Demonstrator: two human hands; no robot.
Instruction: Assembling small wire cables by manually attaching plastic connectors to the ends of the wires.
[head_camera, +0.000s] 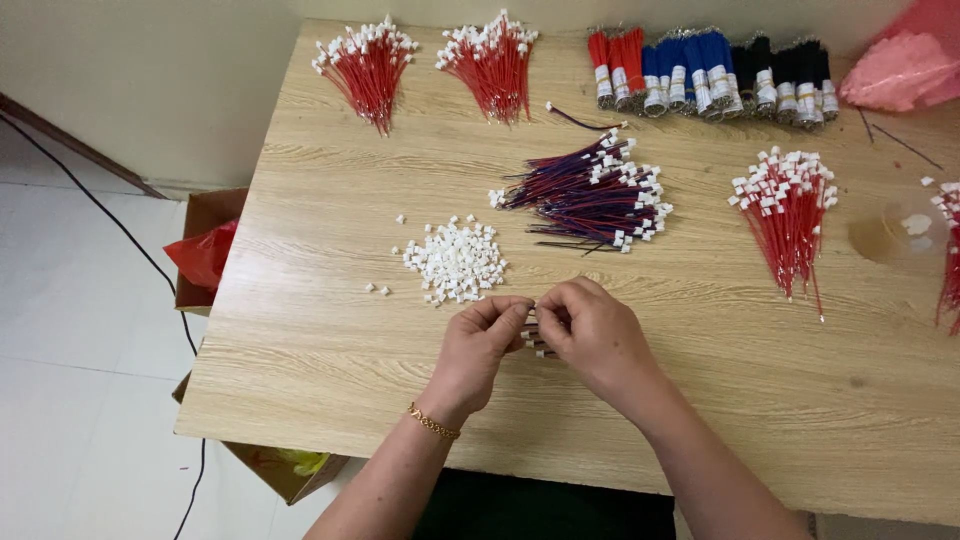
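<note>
1. Both hands together at near centre of table (330, 330), fingertips meeting over a small cluster of wires.
2. Left hand (480, 335): fingers pinched nearly closed on something small at the wire ends; looks like a white connector, too hidden to be sure. Gold bracelet (432, 423) on that wrist.
3. Right hand (595, 330): fingers curled tight around the wires (533, 330), only short ends with pale tips showing between the two hands.
4. Connector pile (455, 260): loose white housings just beyond the hands, a few strays to its left.
5. Finished-looking bundle (595, 195): red-and-blue wires with white ends, beyond and right of the pile.
6. Red bundles: two far left (365, 65) and (490, 60), one right (785, 215), another cut off at the right edge.
7. Banded stock (710, 70): red, blue, black wire lengths along the far edge. Pink bag (905, 60) at far right corner.
8. Cardboard boxes (205, 250) on floor left of table, red bag inside one.
9. Step in hand, by judgement: seating wire ends into a housing.
10. Next move likely calls for fine alignment of terminal to slot, firm push, steady hold on the wires.
</note>
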